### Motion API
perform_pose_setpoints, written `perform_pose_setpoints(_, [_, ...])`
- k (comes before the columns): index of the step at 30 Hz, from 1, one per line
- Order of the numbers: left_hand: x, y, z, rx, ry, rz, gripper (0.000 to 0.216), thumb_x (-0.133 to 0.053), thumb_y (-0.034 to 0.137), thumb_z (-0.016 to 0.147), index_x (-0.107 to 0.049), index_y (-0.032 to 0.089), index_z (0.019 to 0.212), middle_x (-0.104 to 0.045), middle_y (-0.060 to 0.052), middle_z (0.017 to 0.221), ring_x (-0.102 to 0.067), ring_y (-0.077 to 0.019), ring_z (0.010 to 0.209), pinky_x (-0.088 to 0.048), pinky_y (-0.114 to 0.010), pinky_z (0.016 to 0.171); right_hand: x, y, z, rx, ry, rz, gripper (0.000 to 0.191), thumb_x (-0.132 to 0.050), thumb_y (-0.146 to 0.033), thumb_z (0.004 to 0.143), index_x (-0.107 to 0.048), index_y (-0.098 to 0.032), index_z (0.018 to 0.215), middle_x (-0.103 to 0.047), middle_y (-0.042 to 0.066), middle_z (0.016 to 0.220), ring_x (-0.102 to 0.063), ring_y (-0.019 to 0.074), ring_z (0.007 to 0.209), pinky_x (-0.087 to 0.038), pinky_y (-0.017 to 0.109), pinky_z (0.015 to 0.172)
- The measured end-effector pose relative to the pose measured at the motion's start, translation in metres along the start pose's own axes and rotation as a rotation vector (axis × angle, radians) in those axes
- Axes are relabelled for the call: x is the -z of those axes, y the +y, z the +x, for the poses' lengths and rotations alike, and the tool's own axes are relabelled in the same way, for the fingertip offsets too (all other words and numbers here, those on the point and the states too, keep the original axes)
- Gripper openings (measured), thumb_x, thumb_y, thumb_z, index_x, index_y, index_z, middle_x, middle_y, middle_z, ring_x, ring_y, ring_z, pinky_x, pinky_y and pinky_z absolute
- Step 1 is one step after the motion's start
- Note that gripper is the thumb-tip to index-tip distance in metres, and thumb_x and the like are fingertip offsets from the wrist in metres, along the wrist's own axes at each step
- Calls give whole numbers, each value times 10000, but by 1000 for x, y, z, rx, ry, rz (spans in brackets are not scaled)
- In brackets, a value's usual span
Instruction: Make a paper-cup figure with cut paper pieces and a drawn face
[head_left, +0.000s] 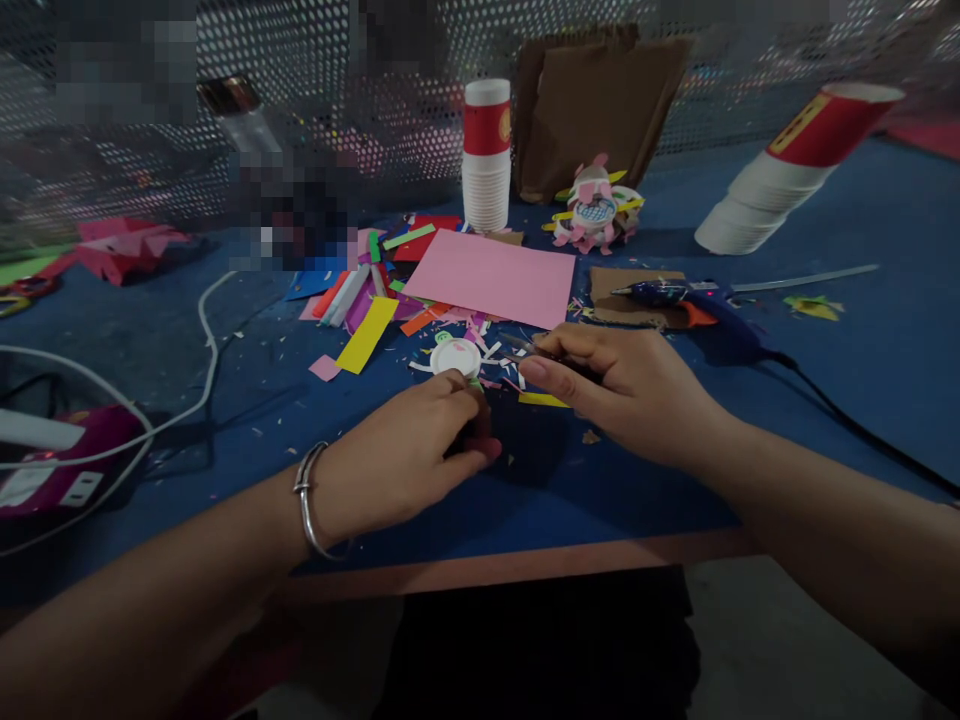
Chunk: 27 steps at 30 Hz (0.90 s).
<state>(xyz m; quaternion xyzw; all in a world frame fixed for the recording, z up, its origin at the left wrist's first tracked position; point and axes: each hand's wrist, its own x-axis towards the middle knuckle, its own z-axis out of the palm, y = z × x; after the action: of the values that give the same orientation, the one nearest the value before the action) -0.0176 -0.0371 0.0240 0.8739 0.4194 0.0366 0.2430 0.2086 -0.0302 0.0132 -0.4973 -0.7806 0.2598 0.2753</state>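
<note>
My left hand (420, 440), with a silver bangle at the wrist, is curled at the near edge of a small white round paper piece (455, 357). Its fingertips are hidden, so what they grip cannot be made out. My right hand (630, 385) is closed around what looks like dark-handled scissors (517, 346), the pointed grey blades aimed left toward the white piece. Paper scraps lie between the hands, with a yellow strip (543, 399) below the blades. Just beyond them lies a pink paper sheet (495, 277).
A blue hot glue gun (712, 305) rests on cardboard (637, 290) at right, its cord trailing off. Stacked paper cups (486, 160) stand behind; another cup stack (787, 170) leans at right. A decorated paper figure (596, 208) sits at the back. White cable (210, 340) crosses the left side.
</note>
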Motion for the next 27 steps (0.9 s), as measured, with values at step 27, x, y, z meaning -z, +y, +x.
perform_pose_setpoints(27, [33,-72,7,229,149,-251,204,-700,382,845,-657,186,877,-706,-9,776,-619,-133,679,-469,-245,633,25,42,-34,-208,-65,-412,528,-501,-757,905,-495,-256,738,-582,39,587,-494,195,490,-248,312,493])
